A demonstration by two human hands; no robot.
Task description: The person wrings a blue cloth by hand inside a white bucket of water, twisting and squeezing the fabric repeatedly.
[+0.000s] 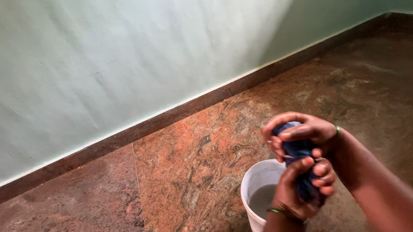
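Two hands close tight around one dark blue cloth [298, 157], held bunched just above the right rim of a white bucket [254, 191]. Farther off, the right hand [303, 135] grips the cloth's top; nearer, the left hand [302, 188] clamps its lower part — fingers wrapped round. Each wrist wears a green bangle. Water sits in the bucket, which stands on a reddish stone floor [186, 160] — a pale green wall [104, 55] beyond.

I see no package, label, sign or screen anywhere in my view; nothing here carries print or a display.
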